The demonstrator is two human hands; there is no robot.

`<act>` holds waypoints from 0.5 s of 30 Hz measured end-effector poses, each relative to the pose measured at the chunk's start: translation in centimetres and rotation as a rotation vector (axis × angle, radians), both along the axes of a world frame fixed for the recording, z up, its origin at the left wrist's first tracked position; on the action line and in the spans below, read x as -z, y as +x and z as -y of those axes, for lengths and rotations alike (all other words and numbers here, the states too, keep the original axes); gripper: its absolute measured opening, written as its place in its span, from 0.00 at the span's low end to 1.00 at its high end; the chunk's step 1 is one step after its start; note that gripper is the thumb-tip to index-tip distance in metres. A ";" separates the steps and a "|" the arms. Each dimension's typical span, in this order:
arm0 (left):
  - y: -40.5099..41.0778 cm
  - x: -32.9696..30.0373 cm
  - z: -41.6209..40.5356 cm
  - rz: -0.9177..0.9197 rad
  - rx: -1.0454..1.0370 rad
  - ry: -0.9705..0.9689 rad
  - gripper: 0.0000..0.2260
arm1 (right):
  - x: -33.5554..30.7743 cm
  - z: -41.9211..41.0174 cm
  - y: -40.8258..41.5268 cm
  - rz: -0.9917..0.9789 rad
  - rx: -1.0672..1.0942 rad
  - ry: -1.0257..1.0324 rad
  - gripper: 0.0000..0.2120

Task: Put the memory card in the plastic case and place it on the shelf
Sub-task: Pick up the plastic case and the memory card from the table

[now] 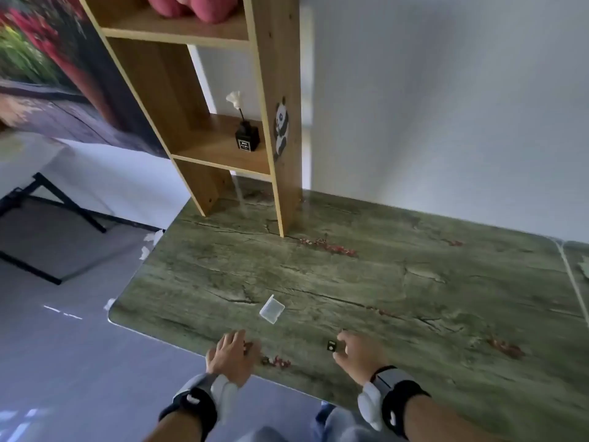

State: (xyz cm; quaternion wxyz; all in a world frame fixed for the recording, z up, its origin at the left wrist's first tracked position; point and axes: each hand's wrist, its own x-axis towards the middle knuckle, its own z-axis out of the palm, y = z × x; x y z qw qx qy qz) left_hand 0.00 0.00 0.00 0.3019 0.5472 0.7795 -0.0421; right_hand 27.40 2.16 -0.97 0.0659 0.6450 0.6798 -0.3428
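Green table [398,282] bears plastic case [272,309], memory card [331,345], shelf [271,90].

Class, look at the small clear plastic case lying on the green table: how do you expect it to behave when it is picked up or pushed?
The plastic case is thin and see-through, so it is probably very light and rigid. Lying flat on the smooth table, it would likely slide rather than tip or roll. Its low profile may make its edges awkward to catch.

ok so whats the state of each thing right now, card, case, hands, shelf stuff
memory card: on the table, outside the case, by the right fingertips
plastic case: lying on the table, untouched; open or closed cannot be told
right hand: at the card, grip unclear
left hand: flat on the table edge, empty
diffuser bottle: upright on the lower shelf
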 end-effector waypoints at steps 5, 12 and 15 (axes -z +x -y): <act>1.4 1.4 -2.5 0.033 -0.096 -0.066 0.21 | 2.0 -1.4 -0.3 -0.001 -0.014 -0.065 0.19; 1.6 2.7 -5.3 0.066 -0.142 -0.141 0.21 | 4.0 -2.1 -0.5 0.005 -0.003 0.023 0.12; 1.8 3.1 -6.7 0.075 -0.160 -0.132 0.20 | 4.1 -2.6 -0.5 0.007 0.005 -0.017 0.11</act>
